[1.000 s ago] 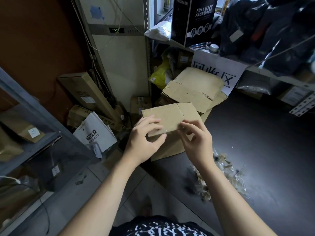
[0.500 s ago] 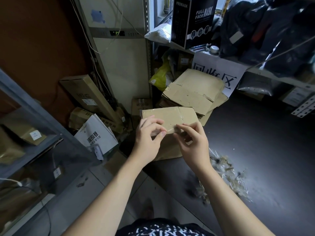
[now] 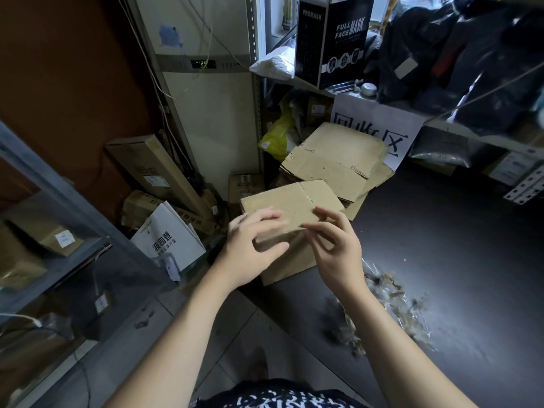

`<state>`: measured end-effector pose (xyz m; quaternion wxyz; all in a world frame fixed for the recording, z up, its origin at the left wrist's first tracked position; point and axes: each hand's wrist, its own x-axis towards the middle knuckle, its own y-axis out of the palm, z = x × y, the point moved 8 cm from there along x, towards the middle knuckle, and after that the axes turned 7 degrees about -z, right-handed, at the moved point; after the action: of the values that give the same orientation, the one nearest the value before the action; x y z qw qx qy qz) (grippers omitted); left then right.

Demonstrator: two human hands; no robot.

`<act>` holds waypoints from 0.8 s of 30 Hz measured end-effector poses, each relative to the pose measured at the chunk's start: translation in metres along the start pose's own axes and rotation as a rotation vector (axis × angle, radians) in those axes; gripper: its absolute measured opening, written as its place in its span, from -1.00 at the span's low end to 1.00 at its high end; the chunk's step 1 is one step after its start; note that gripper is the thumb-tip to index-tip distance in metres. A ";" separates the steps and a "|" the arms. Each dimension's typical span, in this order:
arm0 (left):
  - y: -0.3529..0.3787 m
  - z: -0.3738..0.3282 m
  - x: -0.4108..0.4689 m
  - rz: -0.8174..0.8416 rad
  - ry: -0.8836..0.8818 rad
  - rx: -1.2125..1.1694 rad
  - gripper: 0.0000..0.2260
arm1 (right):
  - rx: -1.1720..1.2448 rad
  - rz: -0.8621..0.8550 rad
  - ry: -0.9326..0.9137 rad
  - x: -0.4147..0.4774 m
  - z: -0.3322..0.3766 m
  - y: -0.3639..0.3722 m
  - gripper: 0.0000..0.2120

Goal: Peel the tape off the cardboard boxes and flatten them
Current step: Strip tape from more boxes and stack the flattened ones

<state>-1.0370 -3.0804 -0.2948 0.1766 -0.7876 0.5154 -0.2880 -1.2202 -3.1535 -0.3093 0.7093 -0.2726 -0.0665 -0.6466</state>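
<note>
A small brown cardboard box [image 3: 294, 201] sits in front of me at the dark table's left edge, with clear tape [image 3: 307, 198] shining along its top seam. My left hand [image 3: 250, 248] grips its near left side, fingers spread over the top and thumb on the front face. My right hand [image 3: 338, 251] is at the near top edge, where its thumb and forefinger pinch at the tape. A flat piece of cardboard [image 3: 288, 263] lies under the box. Flattened boxes [image 3: 332, 163] are stacked just behind.
A heap of peeled tape scraps [image 3: 391, 304] lies on the dark table [image 3: 456, 245] right of my right arm. A white paper bag [image 3: 167, 240] and long cartons [image 3: 153, 172] lean at the left. A metal shelf [image 3: 59, 187] stands left; a black mask box [image 3: 332, 39] stands on the shelf behind.
My right hand's fingertips have moved left along the box's near edge toward my left hand. My left fingers have spread wider over the top. The box has barely shifted.
</note>
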 end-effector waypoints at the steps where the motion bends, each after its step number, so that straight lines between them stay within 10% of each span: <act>1: -0.005 0.001 0.000 0.025 -0.004 -0.003 -0.52 | -0.009 -0.010 0.012 0.002 -0.002 -0.001 -0.91; 8: -0.001 -0.003 0.015 0.244 0.197 0.196 -0.38 | -0.003 -0.002 0.148 0.005 -0.013 -0.009 -0.90; 15: 0.002 -0.001 0.016 -0.077 0.099 0.220 -0.39 | 0.116 0.131 0.148 -0.010 0.011 -0.013 -0.90; 24: 0.031 -0.020 0.007 -0.061 0.101 0.190 -0.37 | 0.190 0.015 0.389 -0.008 -0.007 -0.031 -0.87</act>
<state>-1.0694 -3.0995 -0.2955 0.2154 -0.7673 0.4697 -0.3798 -1.2531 -3.1499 -0.3090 0.7362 -0.0750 0.0130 -0.6725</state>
